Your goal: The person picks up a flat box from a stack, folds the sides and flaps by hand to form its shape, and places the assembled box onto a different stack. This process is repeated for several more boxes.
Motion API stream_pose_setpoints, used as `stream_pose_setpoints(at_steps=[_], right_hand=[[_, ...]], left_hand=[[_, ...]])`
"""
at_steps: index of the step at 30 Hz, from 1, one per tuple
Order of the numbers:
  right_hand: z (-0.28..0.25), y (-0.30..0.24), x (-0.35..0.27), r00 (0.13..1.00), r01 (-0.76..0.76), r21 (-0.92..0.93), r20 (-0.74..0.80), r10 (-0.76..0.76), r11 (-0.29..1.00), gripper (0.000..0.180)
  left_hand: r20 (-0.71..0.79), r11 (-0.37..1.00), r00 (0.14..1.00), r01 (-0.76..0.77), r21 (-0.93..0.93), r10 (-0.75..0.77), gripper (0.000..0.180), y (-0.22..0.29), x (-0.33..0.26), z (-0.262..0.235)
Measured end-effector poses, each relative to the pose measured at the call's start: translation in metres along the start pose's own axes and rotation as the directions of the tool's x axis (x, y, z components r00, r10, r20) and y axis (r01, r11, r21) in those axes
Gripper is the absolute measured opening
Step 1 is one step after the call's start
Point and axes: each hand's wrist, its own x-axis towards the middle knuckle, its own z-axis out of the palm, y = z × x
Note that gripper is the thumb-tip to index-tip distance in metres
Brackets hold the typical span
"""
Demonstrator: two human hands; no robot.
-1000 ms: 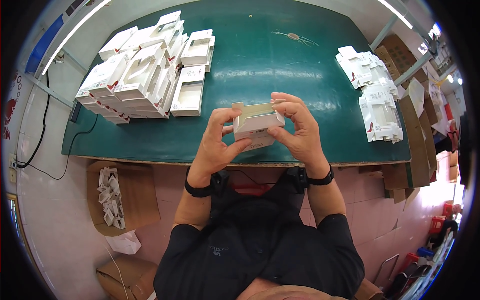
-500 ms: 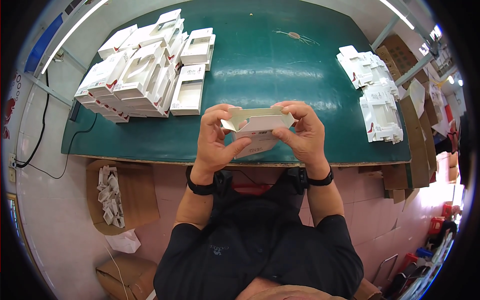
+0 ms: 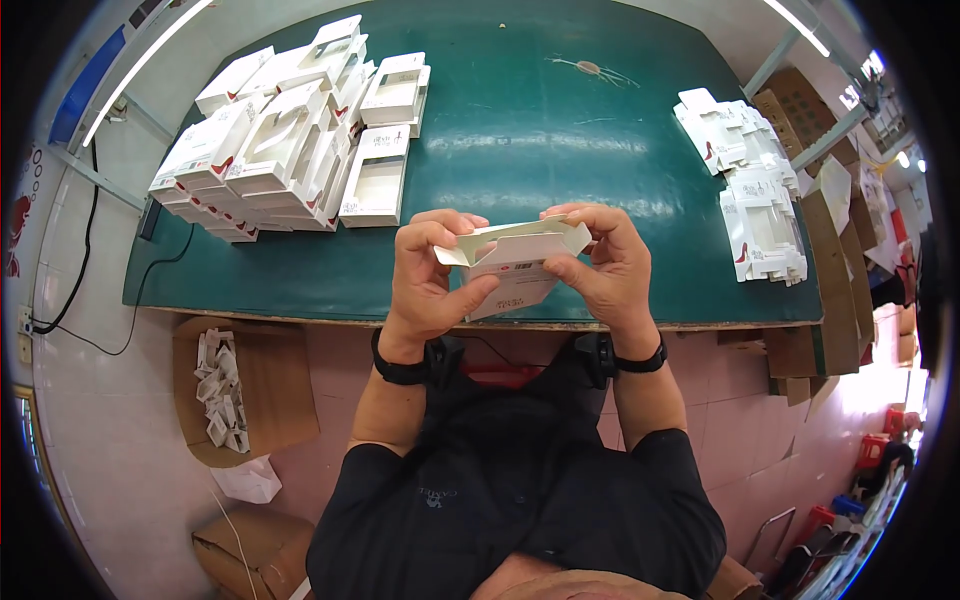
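Note:
Over the near edge of the green table, a white cardboard box (image 3: 518, 282) is held between my two hands. Its top end stands open, with the flaps raised. My left hand (image 3: 428, 270) grips the left side, thumb on the near face and fingers at the left flap. On the other side, my right hand (image 3: 606, 262) holds the box with its thumb on the near face and its fingers behind the right flap. Part of the box's far side is hidden by the flaps and fingers.
Folded white window boxes (image 3: 275, 140) are stacked at the table's left. Flat white box blanks (image 3: 755, 205) lie at its right. The green table (image 3: 540, 120) bears a round tag with strings (image 3: 590, 68). A brown carton (image 3: 275, 400) with white pieces stands below left.
My left hand has shifted slightly left, and the left flap leans further outward. The box has tilted a little, its right side higher. Both hands keep their hold.

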Motion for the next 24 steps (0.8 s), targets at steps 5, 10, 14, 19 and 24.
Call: stream_pose_setpoints(at_steps=[5, 10, 14, 19, 24], right_hand=[[0.002, -0.001, -0.002, 1.000, 0.004, -0.013, 0.002, -0.004, 1.000, 0.046], [0.003, -0.002, -0.002, 1.000, 0.007, -0.030, 0.011, -0.007, 1.000, 0.046], [0.004, -0.002, -0.002, 1.000, 0.011, -0.049, 0.014, -0.011, 0.999, 0.047], [0.004, -0.002, -0.001, 1.000, 0.022, -0.070, 0.024, -0.020, 0.997, 0.048], [0.006, -0.003, -0.001, 0.999, 0.025, -0.094, 0.030, -0.022, 0.995, 0.048]], left_hand=[[0.016, 1.000, 1.000, 0.018, 0.025, -0.019, 0.062, 0.005, 0.001, -0.004], [0.066, 0.998, 0.998, 0.007, 0.061, -0.011, 0.066, 0.008, 0.002, -0.008], [0.108, 0.992, 0.993, 0.029, 0.123, -0.043, 0.066, 0.018, 0.006, -0.010], [0.211, 0.946, 0.968, 0.064, 0.319, -0.137, 0.060, 0.043, 0.020, -0.011], [0.233, 0.925, 0.961, 0.050, 0.377, -0.147, 0.050, 0.048, 0.022, -0.011]])
